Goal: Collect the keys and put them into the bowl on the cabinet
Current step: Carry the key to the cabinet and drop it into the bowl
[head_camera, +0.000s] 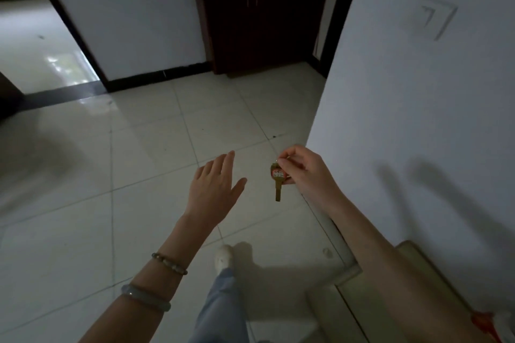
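Pinching brass key [277,184] in right hand [305,168], left hand [216,185] spread flat, glossy tiles [156,147].

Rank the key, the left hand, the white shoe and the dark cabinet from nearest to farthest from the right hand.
1. key, pinched in the right hand
2. left hand, open, just to its left
3. white shoe, below on the floor
4. dark cabinet, far ahead against the wall

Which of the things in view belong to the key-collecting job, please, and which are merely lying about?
Job: brass key, pinched in right hand; open left hand; dark cabinet.
Lying about: wall switch; red item at bottom right.
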Demonstrator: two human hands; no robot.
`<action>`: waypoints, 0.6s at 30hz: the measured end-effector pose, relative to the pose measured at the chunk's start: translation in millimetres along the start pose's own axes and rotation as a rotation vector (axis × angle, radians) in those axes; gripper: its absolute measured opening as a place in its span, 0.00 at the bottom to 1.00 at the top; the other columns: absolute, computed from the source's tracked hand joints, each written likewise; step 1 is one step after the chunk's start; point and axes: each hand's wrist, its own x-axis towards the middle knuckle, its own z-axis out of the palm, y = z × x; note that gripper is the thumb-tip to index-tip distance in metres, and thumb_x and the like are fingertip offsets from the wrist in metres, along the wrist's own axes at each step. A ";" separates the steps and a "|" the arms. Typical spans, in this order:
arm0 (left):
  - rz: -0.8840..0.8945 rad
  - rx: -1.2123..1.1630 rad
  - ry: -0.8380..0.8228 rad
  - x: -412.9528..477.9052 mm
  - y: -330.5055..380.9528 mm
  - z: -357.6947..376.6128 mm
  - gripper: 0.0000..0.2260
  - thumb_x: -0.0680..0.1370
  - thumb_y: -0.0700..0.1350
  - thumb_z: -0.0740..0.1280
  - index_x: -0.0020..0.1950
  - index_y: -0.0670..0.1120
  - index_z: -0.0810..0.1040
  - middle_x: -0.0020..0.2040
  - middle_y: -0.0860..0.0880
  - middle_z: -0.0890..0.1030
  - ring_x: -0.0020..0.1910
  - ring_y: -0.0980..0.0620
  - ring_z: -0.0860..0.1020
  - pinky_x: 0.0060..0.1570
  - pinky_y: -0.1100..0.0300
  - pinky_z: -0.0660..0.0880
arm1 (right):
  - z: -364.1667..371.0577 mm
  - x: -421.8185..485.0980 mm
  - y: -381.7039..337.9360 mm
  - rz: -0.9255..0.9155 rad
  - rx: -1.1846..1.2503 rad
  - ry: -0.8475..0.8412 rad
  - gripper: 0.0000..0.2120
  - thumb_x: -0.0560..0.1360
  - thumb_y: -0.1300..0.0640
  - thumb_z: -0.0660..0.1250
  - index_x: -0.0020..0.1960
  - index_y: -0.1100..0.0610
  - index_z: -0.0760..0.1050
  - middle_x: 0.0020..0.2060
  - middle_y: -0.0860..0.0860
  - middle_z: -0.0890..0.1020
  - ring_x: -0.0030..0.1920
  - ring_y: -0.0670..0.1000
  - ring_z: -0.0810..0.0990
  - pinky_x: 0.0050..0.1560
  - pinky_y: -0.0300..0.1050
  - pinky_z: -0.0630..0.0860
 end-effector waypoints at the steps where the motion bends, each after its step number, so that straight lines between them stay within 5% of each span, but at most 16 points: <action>1: -0.006 -0.026 0.009 9.8 -9.5 1.1 0.27 0.77 0.54 0.63 0.69 0.40 0.63 0.64 0.40 0.74 0.60 0.41 0.74 0.59 0.47 0.71 | 4.5 13.8 -1.3 -0.004 -0.004 -0.001 0.03 0.75 0.62 0.63 0.46 0.61 0.74 0.43 0.58 0.82 0.44 0.52 0.83 0.42 0.46 0.83; 9: -0.086 -0.188 -0.002 113.9 -99.2 12.8 0.27 0.77 0.53 0.63 0.71 0.42 0.61 0.67 0.42 0.71 0.64 0.42 0.70 0.62 0.47 0.68 | 41.1 143.1 -10.0 0.007 0.012 0.019 0.02 0.75 0.63 0.64 0.45 0.60 0.74 0.42 0.55 0.81 0.46 0.54 0.82 0.45 0.51 0.82; 18: 0.022 -0.217 -0.020 220.5 -173.0 15.4 0.26 0.76 0.50 0.65 0.69 0.39 0.64 0.65 0.40 0.73 0.62 0.41 0.72 0.61 0.47 0.70 | 72.2 265.5 -27.3 0.022 0.031 0.079 0.03 0.74 0.63 0.64 0.43 0.57 0.74 0.41 0.53 0.81 0.45 0.52 0.82 0.43 0.48 0.83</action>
